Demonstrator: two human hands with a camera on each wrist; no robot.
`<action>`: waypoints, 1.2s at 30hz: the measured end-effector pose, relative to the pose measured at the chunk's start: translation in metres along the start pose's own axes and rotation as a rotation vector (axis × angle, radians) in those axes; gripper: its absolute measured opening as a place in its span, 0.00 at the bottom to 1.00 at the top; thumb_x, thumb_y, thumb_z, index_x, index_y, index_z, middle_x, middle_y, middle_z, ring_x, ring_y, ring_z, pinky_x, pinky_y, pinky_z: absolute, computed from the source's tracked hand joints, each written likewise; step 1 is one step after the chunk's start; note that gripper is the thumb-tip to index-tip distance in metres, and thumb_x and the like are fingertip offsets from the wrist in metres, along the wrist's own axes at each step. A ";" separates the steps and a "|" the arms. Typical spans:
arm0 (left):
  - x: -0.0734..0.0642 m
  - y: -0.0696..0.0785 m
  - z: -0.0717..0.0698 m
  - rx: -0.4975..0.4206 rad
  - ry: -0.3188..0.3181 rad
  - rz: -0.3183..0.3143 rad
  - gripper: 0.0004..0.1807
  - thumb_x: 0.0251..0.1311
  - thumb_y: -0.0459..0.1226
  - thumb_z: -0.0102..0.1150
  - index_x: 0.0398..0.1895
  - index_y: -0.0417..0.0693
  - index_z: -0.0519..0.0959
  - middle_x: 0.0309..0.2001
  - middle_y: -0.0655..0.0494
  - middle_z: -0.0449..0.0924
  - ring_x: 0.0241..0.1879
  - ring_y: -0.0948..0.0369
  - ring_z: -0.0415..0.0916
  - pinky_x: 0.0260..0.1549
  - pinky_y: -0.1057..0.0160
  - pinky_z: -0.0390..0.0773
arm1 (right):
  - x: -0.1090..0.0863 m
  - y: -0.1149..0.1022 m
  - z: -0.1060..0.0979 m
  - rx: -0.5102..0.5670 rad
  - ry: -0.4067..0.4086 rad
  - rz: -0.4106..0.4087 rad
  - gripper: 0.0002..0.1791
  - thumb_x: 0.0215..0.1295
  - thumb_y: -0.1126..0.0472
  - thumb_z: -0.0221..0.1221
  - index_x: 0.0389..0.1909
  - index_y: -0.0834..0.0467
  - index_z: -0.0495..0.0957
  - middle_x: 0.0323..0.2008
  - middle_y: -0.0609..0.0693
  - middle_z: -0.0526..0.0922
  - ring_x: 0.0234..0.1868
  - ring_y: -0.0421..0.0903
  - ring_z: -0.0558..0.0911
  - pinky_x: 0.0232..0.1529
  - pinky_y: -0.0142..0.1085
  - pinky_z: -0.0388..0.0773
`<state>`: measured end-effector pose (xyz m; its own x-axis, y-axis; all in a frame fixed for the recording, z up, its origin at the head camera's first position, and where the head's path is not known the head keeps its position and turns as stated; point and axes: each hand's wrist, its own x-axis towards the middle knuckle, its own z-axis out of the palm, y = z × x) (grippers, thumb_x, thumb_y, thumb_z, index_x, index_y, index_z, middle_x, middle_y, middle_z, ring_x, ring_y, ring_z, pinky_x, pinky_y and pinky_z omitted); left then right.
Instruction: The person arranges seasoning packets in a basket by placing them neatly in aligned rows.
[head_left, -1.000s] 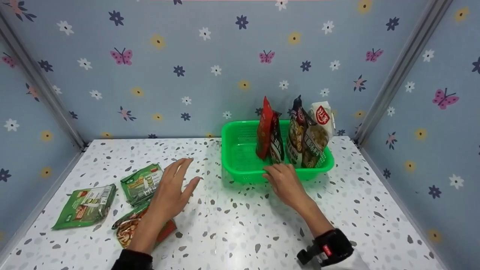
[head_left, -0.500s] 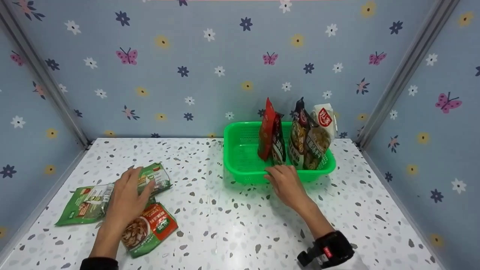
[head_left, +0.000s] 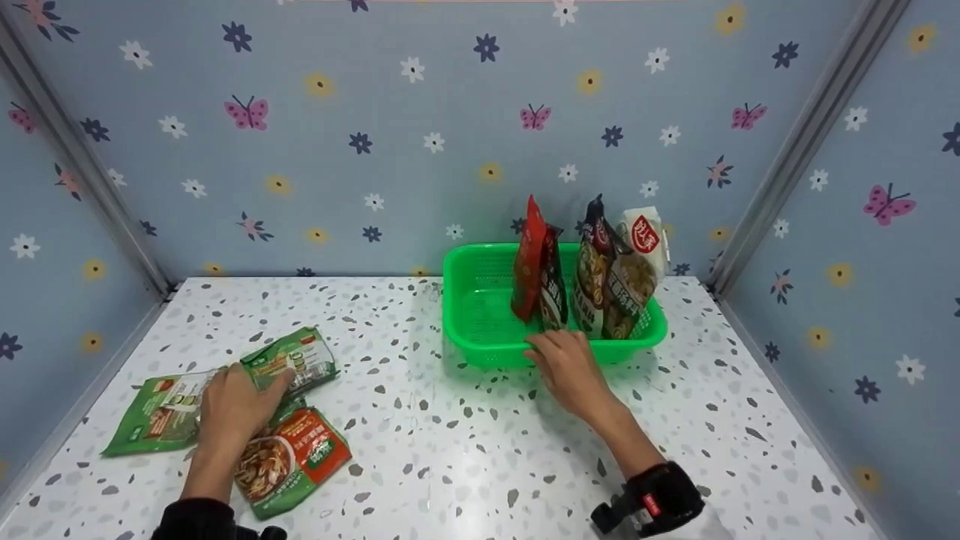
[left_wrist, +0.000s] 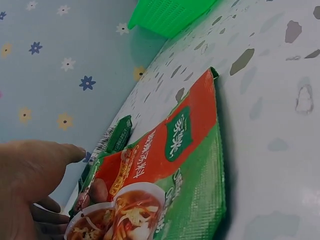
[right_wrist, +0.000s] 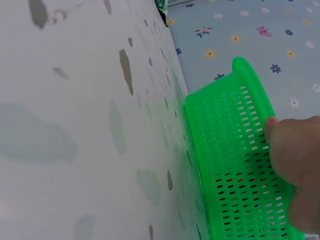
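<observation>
My left hand (head_left: 234, 405) is over three flat food packets on the left of the table, its thumb held out straight. Beside its fingers lie a green packet (head_left: 150, 424) on the left and another green packet (head_left: 304, 358) behind. Nearer the wrist is a red-and-green packet (head_left: 304, 454) with a bowl of food pictured on it; the left wrist view shows the hand (left_wrist: 30, 175) right at its edge. My right hand (head_left: 571, 371) grips the front rim of a green plastic basket (head_left: 487, 354), thumb on the outside in the right wrist view.
Several food pouches stand upright in the basket: a red pouch (head_left: 529, 262), a dark pouch (head_left: 553, 289), and more pouches (head_left: 592, 277) on the right. The basket's left part shows its bare floor. Flower-patterned walls (head_left: 420, 165) border the speckled table (head_left: 442, 465).
My left hand has moved left and down onto the packets, uncovering the red-and-green one. My right hand keeps its hold on the basket rim, and the basket stays in place.
</observation>
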<state>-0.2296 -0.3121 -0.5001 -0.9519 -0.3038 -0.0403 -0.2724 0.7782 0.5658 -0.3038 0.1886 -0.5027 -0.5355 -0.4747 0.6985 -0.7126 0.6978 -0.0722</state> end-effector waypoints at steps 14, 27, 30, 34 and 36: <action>0.013 0.007 0.001 -0.170 -0.015 -0.129 0.55 0.62 0.65 0.79 0.58 0.18 0.72 0.41 0.31 0.76 0.34 0.45 0.78 0.33 0.50 0.83 | -0.002 0.000 0.000 -0.002 0.001 0.000 0.09 0.76 0.61 0.71 0.53 0.58 0.90 0.43 0.53 0.94 0.46 0.53 0.90 0.50 0.49 0.83; 0.012 0.010 -0.002 -0.439 -0.043 -0.209 0.59 0.73 0.51 0.75 0.91 0.31 0.49 0.87 0.22 0.55 0.85 0.28 0.58 0.82 0.31 0.70 | -0.001 0.000 -0.002 -0.002 -0.024 0.022 0.10 0.78 0.60 0.70 0.54 0.58 0.90 0.44 0.53 0.94 0.46 0.54 0.90 0.50 0.48 0.82; 0.012 0.012 -0.001 -0.465 -0.040 -0.194 0.47 0.76 0.52 0.72 0.84 0.33 0.65 0.79 0.24 0.69 0.75 0.31 0.71 0.72 0.36 0.79 | 0.000 -0.001 -0.002 -0.002 -0.030 0.029 0.10 0.78 0.59 0.69 0.54 0.58 0.90 0.44 0.53 0.94 0.46 0.54 0.90 0.51 0.48 0.82; 0.012 0.017 0.004 -0.512 -0.047 -0.137 0.36 0.79 0.53 0.68 0.76 0.35 0.76 0.69 0.31 0.80 0.62 0.44 0.80 0.61 0.47 0.83 | 0.000 0.000 -0.001 -0.004 -0.038 0.032 0.10 0.79 0.59 0.69 0.55 0.58 0.89 0.44 0.53 0.94 0.47 0.54 0.90 0.51 0.48 0.82; 0.012 0.021 0.004 -0.552 -0.069 -0.103 0.38 0.81 0.53 0.65 0.82 0.38 0.73 0.76 0.32 0.76 0.68 0.44 0.79 0.67 0.46 0.82 | -0.001 0.000 0.000 -0.001 -0.039 0.035 0.10 0.79 0.59 0.69 0.55 0.59 0.89 0.44 0.54 0.94 0.47 0.54 0.90 0.52 0.48 0.82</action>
<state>-0.2472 -0.2971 -0.4924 -0.9364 -0.3116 -0.1614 -0.2680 0.3381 0.9021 -0.3029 0.1889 -0.5030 -0.5777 -0.4704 0.6670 -0.6925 0.7151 -0.0955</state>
